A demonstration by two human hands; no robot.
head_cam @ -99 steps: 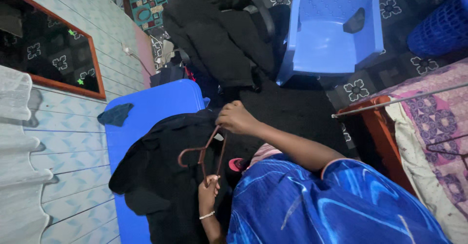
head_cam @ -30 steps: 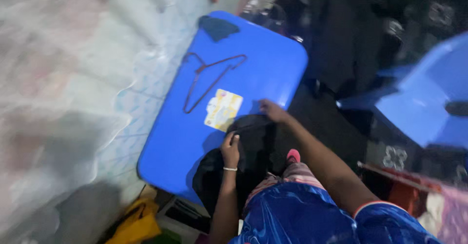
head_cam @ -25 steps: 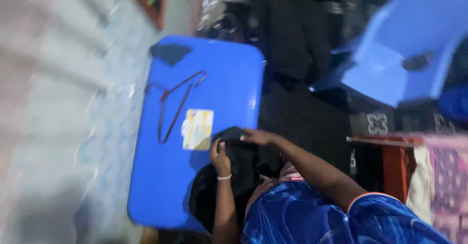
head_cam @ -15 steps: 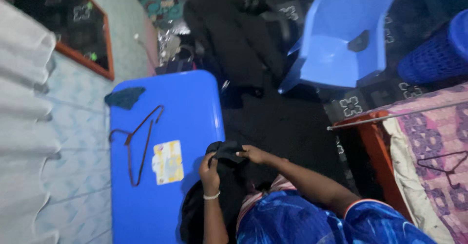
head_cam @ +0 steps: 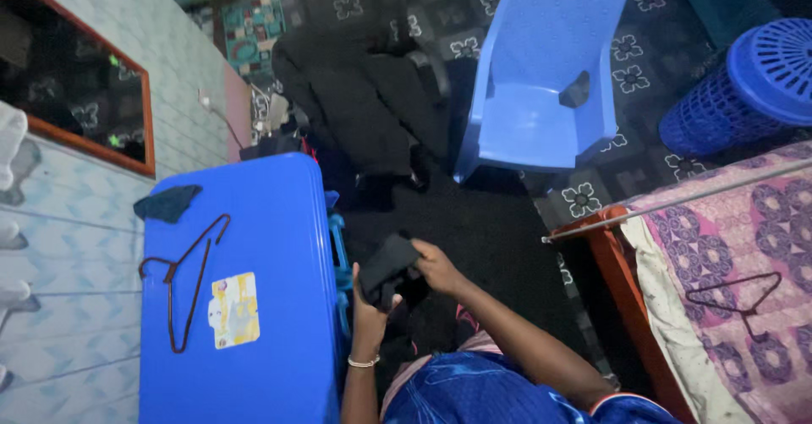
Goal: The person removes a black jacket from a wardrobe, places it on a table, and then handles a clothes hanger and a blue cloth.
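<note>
Both hands grip one folded black garment (head_cam: 387, 265) above the dark floor, just beside the blue table (head_cam: 279, 221): left hand (head_cam: 365, 297) pinching it from below, right hand (head_cam: 436, 265) clasping its far edge. Keeping edges aligned and pinches firm should hold the fold neat. On the table lies a brown hanger (head_cam: 182, 280).

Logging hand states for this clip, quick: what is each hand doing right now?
Left hand: closed on the folded black garment.
Right hand: closed on the same black garment, from the other side.
</note>
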